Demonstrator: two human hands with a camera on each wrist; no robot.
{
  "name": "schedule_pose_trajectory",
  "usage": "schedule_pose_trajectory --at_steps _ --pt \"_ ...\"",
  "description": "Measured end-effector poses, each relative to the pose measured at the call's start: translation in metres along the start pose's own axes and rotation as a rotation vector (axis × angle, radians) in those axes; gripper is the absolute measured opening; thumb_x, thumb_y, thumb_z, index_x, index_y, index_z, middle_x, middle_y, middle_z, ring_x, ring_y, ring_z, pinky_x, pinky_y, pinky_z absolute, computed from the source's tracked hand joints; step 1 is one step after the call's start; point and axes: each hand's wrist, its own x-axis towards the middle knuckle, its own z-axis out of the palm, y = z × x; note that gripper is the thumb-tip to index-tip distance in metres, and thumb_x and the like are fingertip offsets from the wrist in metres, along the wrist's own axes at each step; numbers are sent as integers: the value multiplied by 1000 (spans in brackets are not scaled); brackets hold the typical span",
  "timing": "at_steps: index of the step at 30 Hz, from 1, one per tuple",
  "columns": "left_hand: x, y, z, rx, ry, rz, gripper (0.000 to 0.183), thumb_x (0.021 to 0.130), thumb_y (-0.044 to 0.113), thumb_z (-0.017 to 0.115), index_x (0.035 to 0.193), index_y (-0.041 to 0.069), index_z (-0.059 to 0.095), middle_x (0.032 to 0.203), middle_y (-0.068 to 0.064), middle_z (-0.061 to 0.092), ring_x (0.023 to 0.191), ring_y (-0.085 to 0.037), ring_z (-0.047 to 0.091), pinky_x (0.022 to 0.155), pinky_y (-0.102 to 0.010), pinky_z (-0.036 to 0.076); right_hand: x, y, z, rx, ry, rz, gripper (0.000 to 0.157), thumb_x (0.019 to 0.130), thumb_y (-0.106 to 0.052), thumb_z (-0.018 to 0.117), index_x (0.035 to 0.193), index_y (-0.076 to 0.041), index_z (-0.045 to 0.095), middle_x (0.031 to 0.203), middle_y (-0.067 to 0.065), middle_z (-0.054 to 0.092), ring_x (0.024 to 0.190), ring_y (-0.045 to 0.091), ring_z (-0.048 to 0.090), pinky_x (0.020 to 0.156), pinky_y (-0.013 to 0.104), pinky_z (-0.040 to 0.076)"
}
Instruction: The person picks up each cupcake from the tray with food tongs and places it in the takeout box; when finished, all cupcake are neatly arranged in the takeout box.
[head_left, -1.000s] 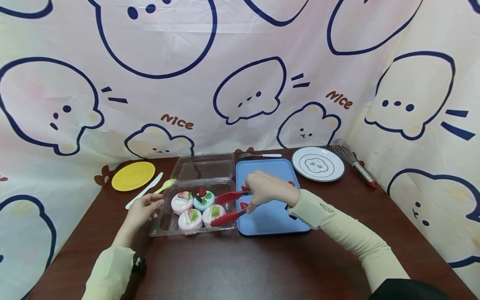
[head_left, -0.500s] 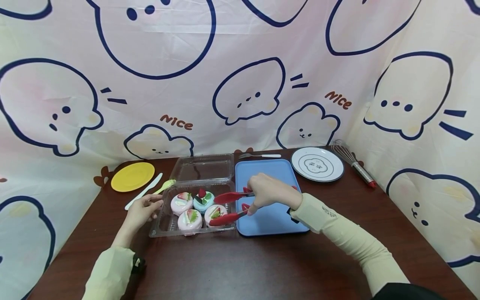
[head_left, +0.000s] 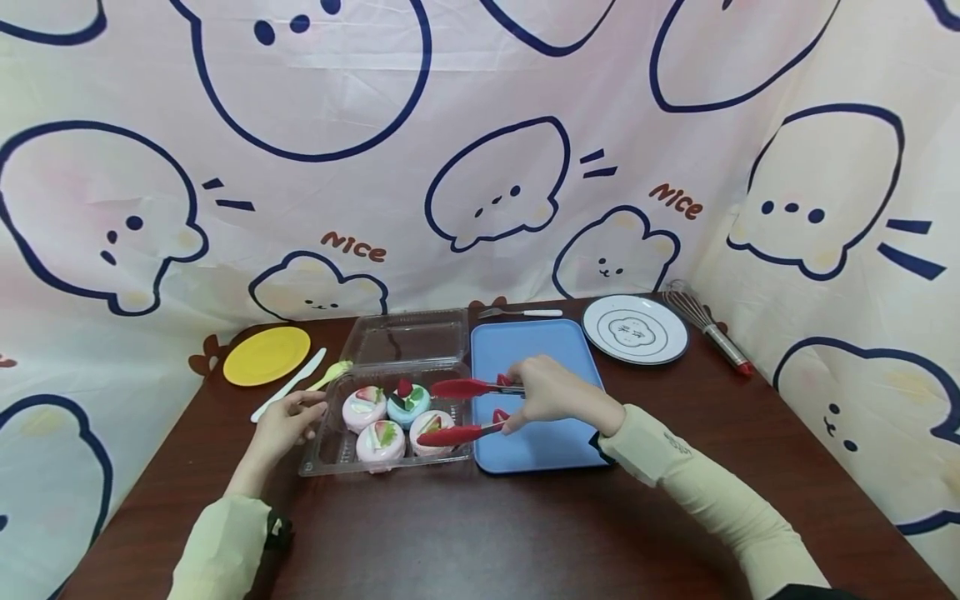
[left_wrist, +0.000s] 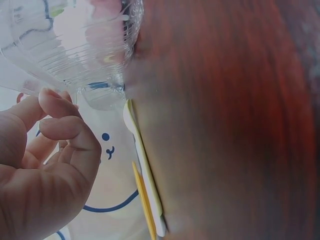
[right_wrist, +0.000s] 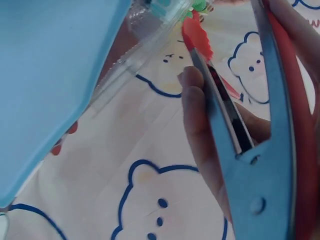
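Note:
A clear plastic box [head_left: 330, 454] with its lid folded back holds several toy cakes: a pink one [head_left: 363, 412] at back left, a blue one [head_left: 408, 408] beside it, and pink ones at front left [head_left: 379, 450] and front right [head_left: 432, 421]. My left hand [head_left: 283, 425] pinches the box's left rim between thumb and fingers, seen closer in the left wrist view. My right hand [head_left: 551, 390] grips red-tipped tongs [head_left: 463, 388] over the box's right side. Their tips are spread, one over the front-right cake and the other right of the blue one. Nothing is held between them.
Right of the box lies a blue tray [head_left: 525, 333]. Behind are a fork [head_left: 525, 313], a white plate [head_left: 600, 342] and a whisk [head_left: 712, 329]. On the left are a yellow plate [head_left: 266, 357], a white knife [head_left: 288, 386] and a light green utensil [head_left: 330, 375].
My right hand and the tongs' grip end have shifted a little right over the tray. The front-right cake sits slightly further right. My left hand stays at the box's rim.

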Motion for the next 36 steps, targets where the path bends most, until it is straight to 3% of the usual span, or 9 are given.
schedule_pose_trajectory --at_steps 3,8,10,15,20,28,36 --pt "5 -7 2 3 -14 6 51 85 43 58 116 2 54 68 -6 53 51 -13 52 50 -37 46 -9 10 -2 67 30 20 65 56 -41 84 105 -3 64 92 2 65 76 16 54 65 30 45" --pt "5 -4 2 -1 -12 -14 49 86 41 57 118 4 53 71 -6 53 53 -12 52 50 -35 45 -27 40 -9 112 112 26 70 54 -51 81 105 -6 63 87 -2 63 74 14 54 65 29 44" --pt "1 1 0 -9 -19 -15 43 88 33 57 118 3 53 72 -7 53 55 -14 52 51 -35 45 -37 55 -13 119 145 31 73 54 -55 79 106 -8 63 85 -4 62 73 13 53 63 28 43" --pt "8 -22 1 -35 -16 7 57 83 51 57 118 7 53 83 -11 56 57 -16 54 49 -27 44 -64 94 -27 120 183 108 73 53 -57 79 106 -10 62 85 -1 61 72 17 50 58 30 41" --pt "19 -45 4 -53 15 4 66 78 60 57 120 10 53 88 -15 55 58 -17 55 49 -21 42 -92 136 -40 63 224 167 75 56 -55 79 110 -6 61 97 6 64 80 20 51 64 31 42" --pt "22 -49 6 -70 0 15 69 77 62 56 121 9 53 89 -15 55 58 -17 55 49 -22 43 -139 195 -54 116 186 254 76 65 -43 78 122 1 51 108 15 61 90 27 54 75 43 44" --pt "20 -40 8 -48 -4 21 63 80 57 57 120 9 53 87 -14 55 58 -15 54 48 -21 42 -167 231 -49 158 91 290 75 70 -35 76 123 8 47 110 22 58 92 31 54 78 50 45"
